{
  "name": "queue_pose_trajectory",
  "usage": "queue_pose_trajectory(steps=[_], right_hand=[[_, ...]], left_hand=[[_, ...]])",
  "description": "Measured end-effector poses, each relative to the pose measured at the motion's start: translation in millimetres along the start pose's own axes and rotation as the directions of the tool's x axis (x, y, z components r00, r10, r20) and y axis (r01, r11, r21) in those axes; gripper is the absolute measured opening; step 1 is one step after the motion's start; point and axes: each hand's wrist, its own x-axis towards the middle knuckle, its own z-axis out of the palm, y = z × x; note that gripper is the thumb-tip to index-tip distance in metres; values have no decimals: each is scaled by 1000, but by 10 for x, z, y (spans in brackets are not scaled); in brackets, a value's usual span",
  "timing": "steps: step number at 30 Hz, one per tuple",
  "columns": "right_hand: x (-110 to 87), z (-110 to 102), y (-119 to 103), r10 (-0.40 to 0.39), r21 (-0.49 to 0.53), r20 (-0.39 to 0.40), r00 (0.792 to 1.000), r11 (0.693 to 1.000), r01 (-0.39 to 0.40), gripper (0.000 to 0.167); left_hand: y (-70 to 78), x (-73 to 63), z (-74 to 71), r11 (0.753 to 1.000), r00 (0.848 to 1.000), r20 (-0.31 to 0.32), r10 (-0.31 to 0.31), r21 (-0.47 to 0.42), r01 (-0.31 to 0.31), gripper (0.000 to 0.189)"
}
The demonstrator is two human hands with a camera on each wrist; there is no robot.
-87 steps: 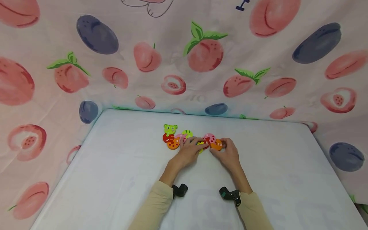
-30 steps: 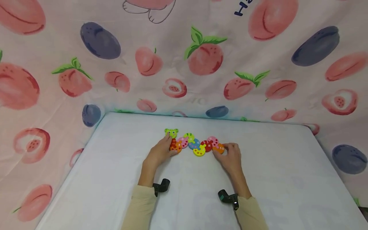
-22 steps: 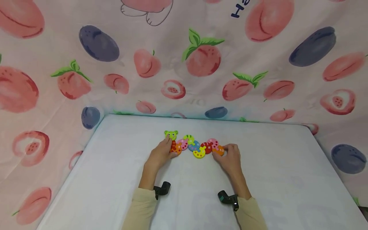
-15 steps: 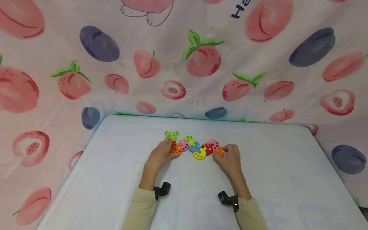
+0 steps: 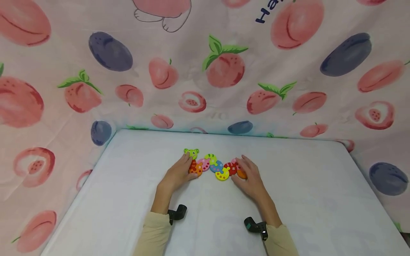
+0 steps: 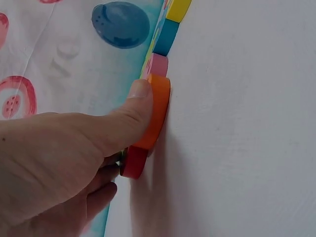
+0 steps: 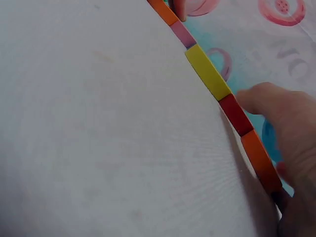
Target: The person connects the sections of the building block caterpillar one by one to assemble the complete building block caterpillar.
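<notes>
A wavy number caterpillar puzzle [image 5: 216,166] of colourful joined pieces lies flat on the white table. Its green animal-head piece [image 5: 192,153] is at the left, partly under my left hand [image 5: 177,173]. That hand grips this end, with the thumb against the orange piece [image 6: 159,111] and fingers on the head and over the red piece [image 6: 133,162]. At the other end, my right hand [image 5: 251,179] spreads loosely over the last pieces, partly covering the pink one and the orange end piece [image 7: 261,162]. In the right wrist view, its thumb lies beside the red piece [image 7: 236,113].
The white-covered table [image 5: 205,220] extends around the puzzle. Behind and to the sides hangs a pale cloth [image 5: 179,46] printed with peaches and dark blue fruit. Black wrist cameras [image 5: 177,213] sit at both beige sleeves.
My left hand has moved from the middle pieces to the head end. My right hand has loosened from the orange end piece and shifted left over it. The puzzle sits slightly lower in view.
</notes>
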Motion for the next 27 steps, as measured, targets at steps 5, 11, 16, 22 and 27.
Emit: queue_pose_trajectory(steps=[5,11,16,22,27], right_hand=[[-26,29,26,-57,-15,28,998,998,57,53],[-50,33,35,-17,1,6,1000,1000,17,44],[-84,39,-8,6,5,-19,1000,1000,-6,38],[-171,31,-89,11,-26,-38,999,1000,-12,37],[-201,-34,-168,-12,-130,31,999,991,16,47]], left_hand=[[26,13,10,1000,1000,26,-1,-3,1,82],[132,-9,8,999,996,77,-34,-10,35,83],[240,-68,-12,998,994,93,-59,29,56,80],[292,-142,14,996,992,104,-70,61,63,79],[241,-173,66,991,996,82,-47,130,36,79]])
